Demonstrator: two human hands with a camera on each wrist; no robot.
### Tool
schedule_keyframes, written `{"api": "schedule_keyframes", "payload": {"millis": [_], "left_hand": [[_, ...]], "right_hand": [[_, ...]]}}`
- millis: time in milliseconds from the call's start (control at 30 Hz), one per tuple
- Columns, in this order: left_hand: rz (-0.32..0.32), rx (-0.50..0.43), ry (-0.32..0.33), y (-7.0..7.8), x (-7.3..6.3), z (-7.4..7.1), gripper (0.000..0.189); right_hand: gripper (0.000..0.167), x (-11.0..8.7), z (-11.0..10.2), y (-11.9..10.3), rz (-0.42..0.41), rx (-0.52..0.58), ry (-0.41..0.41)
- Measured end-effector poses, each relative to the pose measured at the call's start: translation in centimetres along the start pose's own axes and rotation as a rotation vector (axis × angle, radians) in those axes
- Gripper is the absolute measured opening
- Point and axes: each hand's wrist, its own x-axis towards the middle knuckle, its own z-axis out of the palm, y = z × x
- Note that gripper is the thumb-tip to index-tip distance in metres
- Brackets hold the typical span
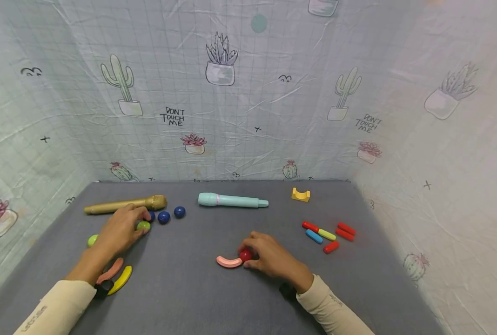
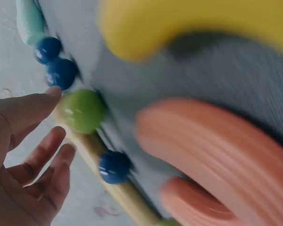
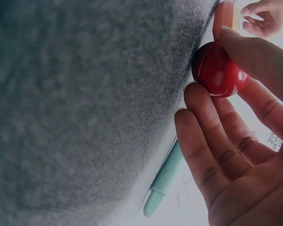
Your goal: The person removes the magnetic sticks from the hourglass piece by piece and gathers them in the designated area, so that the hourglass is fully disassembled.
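My left hand [image 1: 120,229] is at the left of the table, thumb and finger around a green ball [image 1: 143,226]. In the left wrist view the thumb meets the edge of that green ball [image 2: 84,112], and the index fingertip is hidden. Two blue balls [image 1: 163,217] sit just right of it; a third blue ball [image 2: 114,167] is partly covered by the hand in the head view. Near the middle, my right hand [image 1: 270,255] pinches a red ball [image 3: 218,69] between thumb and fingers. The ball stands at the right end of a pink curved piece [image 1: 229,262].
A gold microphone [image 1: 124,204] and a mint microphone [image 1: 233,200] lie at the back. Pink [image 1: 111,271] and yellow [image 1: 121,280] curved pieces and another green ball [image 1: 92,240] surround the left forearm. Rightward are several short coloured sticks [image 1: 314,236] and a yellow notched block [image 1: 300,194].
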Motion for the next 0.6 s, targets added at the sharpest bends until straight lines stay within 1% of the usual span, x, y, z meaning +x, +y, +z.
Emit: {"api": "schedule_keyframes", "payload": {"millis": [67, 133, 233, 333, 433, 500, 600], "left_hand": [[0.033, 0.009, 0.039, 1.4, -0.2, -0.2, 0.027], [0.073, 0.017, 0.065, 3.2, -0.3, -0.3, 0.027], [0.143, 0.014, 0.067, 6.4, -0.5, 0.0, 0.028], [0.211, 0.000, 0.033, 9.5, -0.9, 0.9, 0.031], [0.285, -0.026, -0.015, 12.2, -1.2, 2.3, 0.035], [0.332, -0.045, -0.047, 13.7, -1.4, 3.3, 0.036], [0.384, -0.072, -0.073, 15.3, -1.5, 4.7, 0.039]], "right_hand": [[0.032, 0.0, 0.1, 0.0, 0.003, 0.007, -0.006], [0.033, 0.1, 0.1, 0.0, 0.009, 0.014, -0.010], [0.034, 0.2, 0.2, 0.0, 0.008, 0.031, -0.007], [0.035, 0.3, 0.3, 0.0, -0.002, 0.050, -0.004], [0.035, 0.6, 0.4, 0.0, -0.009, 0.084, -0.003], [0.035, 0.7, 0.5, -0.1, -0.010, 0.108, -0.004], [0.034, 1.0, 0.7, -0.3, -0.009, 0.129, -0.009]]}}
